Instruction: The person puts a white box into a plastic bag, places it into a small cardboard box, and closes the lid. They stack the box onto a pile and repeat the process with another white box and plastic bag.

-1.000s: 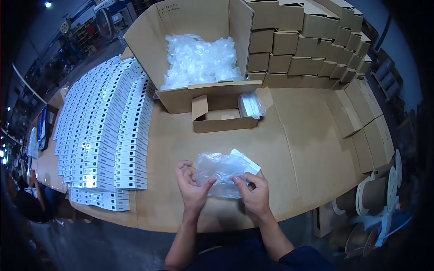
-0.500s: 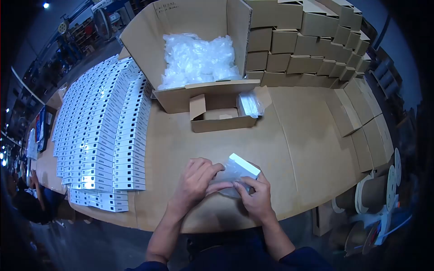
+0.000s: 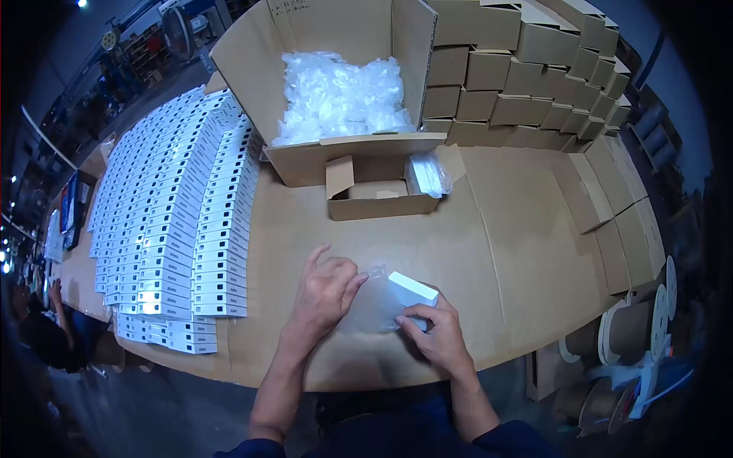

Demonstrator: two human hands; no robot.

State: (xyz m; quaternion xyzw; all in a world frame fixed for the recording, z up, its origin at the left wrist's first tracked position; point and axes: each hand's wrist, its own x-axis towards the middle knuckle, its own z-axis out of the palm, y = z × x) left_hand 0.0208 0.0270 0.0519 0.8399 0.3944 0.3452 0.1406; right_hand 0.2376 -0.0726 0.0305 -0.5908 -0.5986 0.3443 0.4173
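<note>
A small white box (image 3: 412,288) is in the grip of my right hand (image 3: 441,336), tilted over the table, its thumb on the near side. To its left spreads a clear plastic bag (image 3: 368,309). My left hand (image 3: 327,294) pinches the bag's upper edge between thumb and index finger, the other fingers loosely raised. Beyond my hands stands an open cardboard carton (image 3: 382,208) with a few plastic-wrapped white boxes (image 3: 429,175) at its right end.
Rows of stacked white boxes (image 3: 168,221) fill the table's left side. At the back, a large carton (image 3: 309,165) holds a heap of clear plastic bags (image 3: 343,95). Brown cartons (image 3: 527,80) are piled at back right. Another person's hand (image 3: 56,291) shows at far left.
My left hand has drawn away from the white box, and its fingers have lifted. The bag now lies stretched between my hands, with more of it visible.
</note>
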